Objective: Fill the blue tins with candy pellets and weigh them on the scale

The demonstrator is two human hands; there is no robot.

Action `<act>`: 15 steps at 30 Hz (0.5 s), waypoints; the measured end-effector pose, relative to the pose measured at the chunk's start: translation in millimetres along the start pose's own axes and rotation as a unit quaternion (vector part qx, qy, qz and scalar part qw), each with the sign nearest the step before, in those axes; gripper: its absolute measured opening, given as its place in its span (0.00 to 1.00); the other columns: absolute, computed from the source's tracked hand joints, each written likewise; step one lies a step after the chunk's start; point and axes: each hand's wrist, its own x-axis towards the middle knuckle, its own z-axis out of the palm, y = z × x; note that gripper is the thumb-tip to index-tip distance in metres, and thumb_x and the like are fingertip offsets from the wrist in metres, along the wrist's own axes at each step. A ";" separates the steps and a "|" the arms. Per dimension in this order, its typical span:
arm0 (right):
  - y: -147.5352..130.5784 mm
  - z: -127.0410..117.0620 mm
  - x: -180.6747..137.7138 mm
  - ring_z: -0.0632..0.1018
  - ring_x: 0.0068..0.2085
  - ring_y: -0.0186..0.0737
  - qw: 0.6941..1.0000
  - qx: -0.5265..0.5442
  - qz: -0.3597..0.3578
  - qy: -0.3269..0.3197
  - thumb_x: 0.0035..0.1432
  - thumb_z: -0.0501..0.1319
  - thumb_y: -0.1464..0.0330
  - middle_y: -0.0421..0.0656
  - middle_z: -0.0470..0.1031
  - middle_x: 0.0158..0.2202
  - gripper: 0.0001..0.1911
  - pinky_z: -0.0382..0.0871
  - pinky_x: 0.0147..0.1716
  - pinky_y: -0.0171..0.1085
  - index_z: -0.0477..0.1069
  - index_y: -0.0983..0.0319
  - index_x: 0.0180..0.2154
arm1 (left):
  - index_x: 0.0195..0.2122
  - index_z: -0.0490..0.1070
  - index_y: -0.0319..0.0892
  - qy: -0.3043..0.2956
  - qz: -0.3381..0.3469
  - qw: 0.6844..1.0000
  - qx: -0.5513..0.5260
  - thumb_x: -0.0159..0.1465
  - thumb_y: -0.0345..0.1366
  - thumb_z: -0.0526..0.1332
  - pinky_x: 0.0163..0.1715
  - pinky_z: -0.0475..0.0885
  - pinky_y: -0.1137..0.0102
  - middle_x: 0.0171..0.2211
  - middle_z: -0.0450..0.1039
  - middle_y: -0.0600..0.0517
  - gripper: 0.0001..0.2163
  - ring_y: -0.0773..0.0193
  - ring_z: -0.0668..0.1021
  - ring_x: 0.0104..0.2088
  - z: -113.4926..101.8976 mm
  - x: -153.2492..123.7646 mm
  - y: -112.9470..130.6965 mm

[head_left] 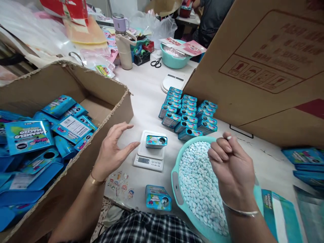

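My left hand (111, 148) is held open at the left of a small white digital scale (149, 163), thumb and fingers apart with nothing between them. On the scale's pan stands a blue tin (156, 141) with a round hole in its top, filled with pale pieces. My right hand (231, 162) is closed above the turquoise basin (175, 184), which holds many pale blue candies (199, 182). A small white piece, apparently a candy (229, 137), shows at its fingertips. Another filled blue tin (158, 198) stands at the table's front edge.
Rows of blue tins (187, 118) stand behind the basin. At left is an open carton (118, 104) heaped with tins; a large carton (253, 87) leans at right. Farther back are a second scale (173, 82), scissors (156, 62), a tumbler (124, 50) and another basin (174, 60).
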 end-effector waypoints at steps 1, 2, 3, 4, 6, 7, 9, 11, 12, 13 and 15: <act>-6.4 -11.3 -5.6 0.56 0.20 0.24 1.000 0.007 0.000 0.015 0.63 0.62 0.73 0.31 0.52 0.24 0.02 0.55 0.17 0.26 0.69 0.64 0.38 | 0.56 0.69 0.47 0.005 -0.002 1.000 0.002 0.63 0.43 0.66 0.59 0.68 0.59 0.54 0.71 0.48 0.20 0.53 0.73 0.57 -1.6 -0.4 1.0; -12.0 -22.8 -10.9 0.57 0.21 0.24 0.999 0.016 0.000 0.030 0.63 0.62 0.74 0.31 0.52 0.24 0.03 0.56 0.18 0.26 0.69 0.63 0.38 | 0.55 0.69 0.47 0.007 -0.002 1.000 0.003 0.63 0.43 0.66 0.59 0.68 0.59 0.54 0.72 0.48 0.20 0.54 0.74 0.56 -2.1 -0.4 2.3; -16.8 -34.2 -15.8 0.57 0.21 0.24 0.999 0.027 -0.001 0.045 0.62 0.63 0.74 0.31 0.52 0.24 0.03 0.56 0.18 0.26 0.68 0.63 0.38 | 0.55 0.69 0.46 0.006 -0.002 1.000 0.004 0.64 0.42 0.65 0.58 0.69 0.60 0.53 0.72 0.49 0.19 0.55 0.74 0.55 -1.8 -0.4 3.8; -20.9 -45.1 -20.1 0.58 0.21 0.24 0.997 0.037 -0.004 0.061 0.61 0.63 0.75 0.31 0.53 0.24 0.05 0.57 0.18 0.26 0.68 0.63 0.38 | 0.55 0.70 0.46 0.002 -0.003 1.000 0.004 0.64 0.42 0.65 0.56 0.70 0.61 0.52 0.73 0.49 0.18 0.56 0.75 0.53 -0.8 -0.3 5.5; -26.8 -63.8 -27.1 0.58 0.21 0.24 0.995 0.055 -0.009 0.086 0.60 0.64 0.76 0.31 0.53 0.24 0.07 0.58 0.18 0.26 0.68 0.63 0.38 | 0.54 0.71 0.46 -0.011 -0.004 1.000 0.000 0.64 0.41 0.65 0.51 0.72 0.64 0.47 0.74 0.50 0.18 0.59 0.77 0.48 2.2 -0.1 9.8; -28.5 -71.0 -29.7 0.58 0.21 0.24 0.993 0.063 -0.010 0.096 0.59 0.65 0.76 0.30 0.53 0.24 0.07 0.58 0.18 0.26 0.68 0.62 0.38 | 0.54 0.71 0.46 -0.020 -0.005 1.000 -0.007 0.64 0.41 0.65 0.48 0.73 0.65 0.44 0.75 0.51 0.17 0.60 0.77 0.44 4.1 -0.2 12.3; -28.8 -79.9 -33.3 0.58 0.21 0.24 0.992 0.074 -0.006 0.105 0.58 0.65 0.76 0.30 0.53 0.24 0.08 0.58 0.18 0.26 0.68 0.62 0.37 | 0.54 0.72 0.46 -0.044 -0.008 0.999 -0.024 0.65 0.42 0.65 0.41 0.74 0.68 0.38 0.75 0.52 0.17 0.63 0.77 0.38 8.7 -0.5 18.4; -25.0 -81.5 -34.9 0.57 0.21 0.24 0.992 0.071 -0.003 0.103 0.58 0.66 0.75 0.31 0.53 0.24 0.07 0.57 0.17 0.25 0.68 0.62 0.37 | 0.55 0.71 0.46 -0.078 -0.002 0.997 -0.015 0.66 0.42 0.63 0.37 0.73 0.69 0.35 0.74 0.53 0.17 0.64 0.77 0.34 14.9 -0.8 25.5; -22.0 -80.2 -35.1 0.57 0.21 0.24 0.993 0.061 -0.002 0.098 0.58 0.66 0.74 0.31 0.53 0.24 0.07 0.56 0.17 0.25 0.69 0.62 0.37 | 0.56 0.70 0.46 -0.098 0.008 0.995 0.009 0.67 0.42 0.62 0.36 0.73 0.68 0.36 0.74 0.52 0.17 0.64 0.77 0.33 19.1 -0.9 29.2; -18.6 -78.0 -35.0 0.56 0.21 0.24 0.995 0.043 0.003 0.091 0.59 0.66 0.72 0.31 0.53 0.24 0.06 0.56 0.17 0.25 0.70 0.63 0.37 | 0.58 0.69 0.47 -0.117 0.020 0.992 0.044 0.67 0.42 0.62 0.35 0.73 0.68 0.39 0.74 0.51 0.18 0.64 0.77 0.33 24.2 -0.8 32.7; -11.8 -72.1 -34.7 0.54 0.21 0.25 0.998 -0.011 0.020 0.066 0.59 0.67 0.69 0.32 0.53 0.24 0.07 0.54 0.16 0.25 0.71 0.63 0.37 | 0.62 0.63 0.47 -0.154 0.045 0.980 0.119 0.67 0.40 0.61 0.35 0.73 0.66 0.49 0.73 0.47 0.23 0.62 0.78 0.35 36.8 -0.2 38.9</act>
